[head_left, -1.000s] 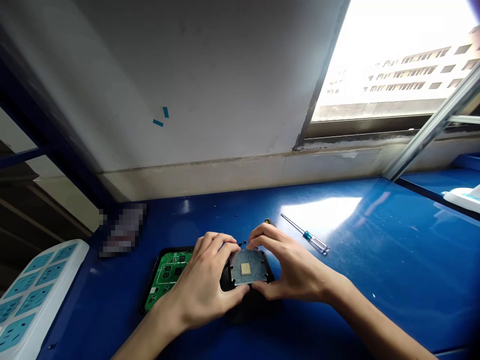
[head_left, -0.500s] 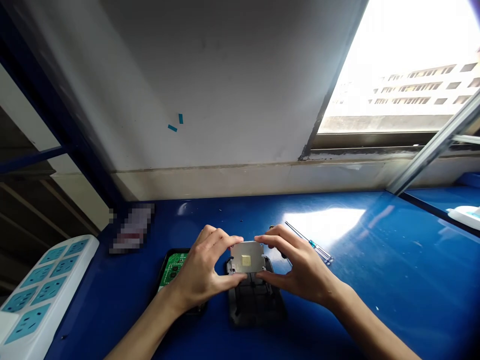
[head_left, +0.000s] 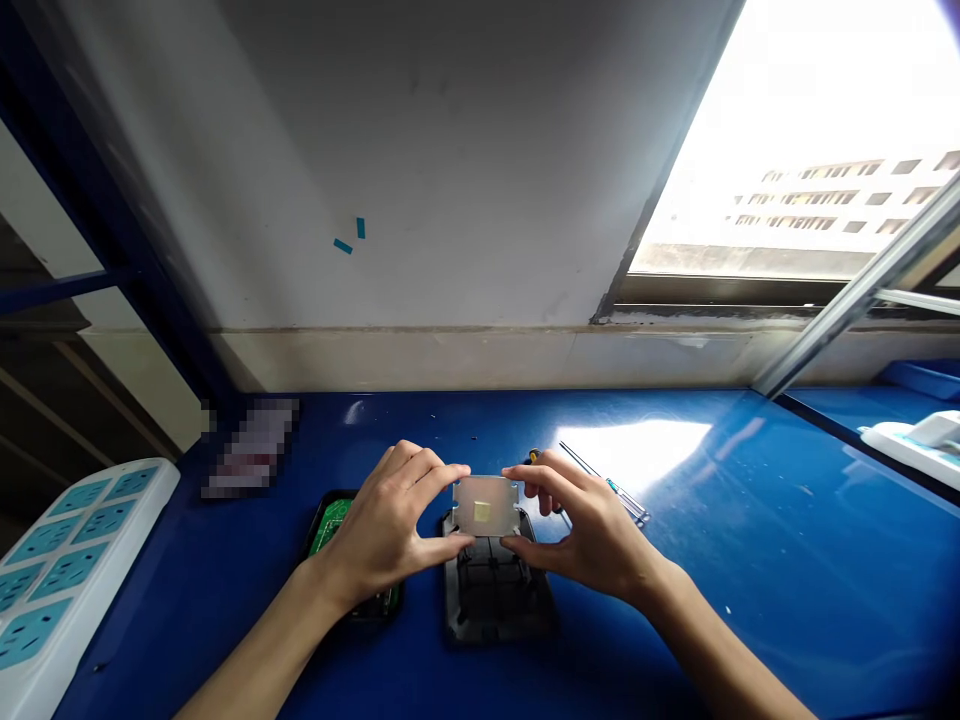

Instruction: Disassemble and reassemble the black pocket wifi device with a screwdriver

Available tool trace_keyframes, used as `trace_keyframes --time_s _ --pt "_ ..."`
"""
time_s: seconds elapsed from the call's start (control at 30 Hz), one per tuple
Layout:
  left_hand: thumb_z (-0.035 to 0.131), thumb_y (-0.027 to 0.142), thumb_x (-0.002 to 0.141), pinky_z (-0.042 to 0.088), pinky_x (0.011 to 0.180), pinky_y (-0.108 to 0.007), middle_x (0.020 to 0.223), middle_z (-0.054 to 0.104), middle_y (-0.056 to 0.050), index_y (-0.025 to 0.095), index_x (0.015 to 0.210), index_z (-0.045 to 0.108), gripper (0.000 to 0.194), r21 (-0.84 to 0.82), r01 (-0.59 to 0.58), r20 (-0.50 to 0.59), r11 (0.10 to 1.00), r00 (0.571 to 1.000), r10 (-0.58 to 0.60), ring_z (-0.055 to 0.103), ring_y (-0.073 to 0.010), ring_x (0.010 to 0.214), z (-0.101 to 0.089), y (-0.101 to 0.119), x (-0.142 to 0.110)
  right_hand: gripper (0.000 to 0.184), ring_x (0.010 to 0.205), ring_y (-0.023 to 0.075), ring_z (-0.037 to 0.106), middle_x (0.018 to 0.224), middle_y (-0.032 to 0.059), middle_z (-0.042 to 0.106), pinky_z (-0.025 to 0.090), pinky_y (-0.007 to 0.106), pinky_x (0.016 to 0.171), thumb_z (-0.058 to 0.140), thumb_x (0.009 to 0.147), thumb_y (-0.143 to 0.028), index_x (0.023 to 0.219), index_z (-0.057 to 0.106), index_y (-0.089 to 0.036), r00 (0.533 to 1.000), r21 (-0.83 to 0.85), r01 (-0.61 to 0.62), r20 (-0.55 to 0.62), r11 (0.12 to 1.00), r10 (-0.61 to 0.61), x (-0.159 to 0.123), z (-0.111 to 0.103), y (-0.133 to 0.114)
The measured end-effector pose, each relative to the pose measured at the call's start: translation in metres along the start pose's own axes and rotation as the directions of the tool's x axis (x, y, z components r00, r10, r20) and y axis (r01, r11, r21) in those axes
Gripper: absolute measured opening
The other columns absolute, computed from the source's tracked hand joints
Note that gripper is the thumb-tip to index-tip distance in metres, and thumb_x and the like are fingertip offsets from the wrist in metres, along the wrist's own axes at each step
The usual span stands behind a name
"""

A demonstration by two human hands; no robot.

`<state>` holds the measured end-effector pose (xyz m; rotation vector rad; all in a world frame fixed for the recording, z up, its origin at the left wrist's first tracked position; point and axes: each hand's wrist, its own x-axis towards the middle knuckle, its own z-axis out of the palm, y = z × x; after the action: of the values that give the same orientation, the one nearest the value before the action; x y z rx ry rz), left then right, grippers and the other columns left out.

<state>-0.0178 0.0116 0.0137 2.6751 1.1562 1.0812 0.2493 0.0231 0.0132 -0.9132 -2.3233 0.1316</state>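
Observation:
A thin silvery metal plate (head_left: 495, 503) with notched side edges and a small yellowish square on its face is held up between both hands. My left hand (head_left: 401, 515) pinches its left side, with fingers at the top edge and thumb at the bottom. On the right side my right hand (head_left: 581, 515) grips it the same way. Below and behind the plate lies a black plastic housing (head_left: 499, 600), its ribbed inside facing up. A green circuit board (head_left: 330, 520) in a black case is partly hidden by my left hand and wrist.
Past my right hand lie screwdrivers (head_left: 628, 502) and a yellow-and-black tool end (head_left: 534, 456), mostly hidden. A white power strip (head_left: 82, 560) with blue sockets runs along the left. A blurred packet (head_left: 255, 450) rests at the back left of the blue table (head_left: 712, 580).
The plate has tilted slightly, and its face looks paler and less shiny. Both hands keep their hold. The whole view has shifted a little, with the table things sliding left in the picture.

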Motion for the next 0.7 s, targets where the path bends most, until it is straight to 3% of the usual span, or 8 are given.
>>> trace_keyframes --time_s 0.5,0.7 --pt "0.091 0.019 0.072 0.053 0.081 -0.039 0.1 0.065 -0.003 0.021 0.129 0.058 0.065 -0.021 -0.002 -0.003 1.0 1.0 0.002 0.055 -0.0248 0.094 0.0009 0.004 0.0006 0.052 0.071 0.0142 0.06 0.1 0.0047 0.061 0.055 0.03 0.058 0.078 0.081 -0.028 0.128 0.057 -0.025 1.0 0.039 -0.006 0.013 0.999 0.005 0.0001 -0.003 -0.0007" --pt "0.09 0.02 0.074 0.055 0.081 -0.04 0.103 0.063 -0.004 0.02 0.131 0.058 0.065 -0.017 0.03 0.05 0.999 0.998 -0.03 0.053 -0.0249 0.095 0.0005 0.006 -0.0008 0.048 0.07 0.0139 0.059 0.102 0.0052 0.061 0.055 0.03 0.058 0.078 0.08 -0.028 0.124 0.058 -0.024 1.0 0.078 0.002 0.01 0.997 -0.003 0.0017 -0.002 -0.002"
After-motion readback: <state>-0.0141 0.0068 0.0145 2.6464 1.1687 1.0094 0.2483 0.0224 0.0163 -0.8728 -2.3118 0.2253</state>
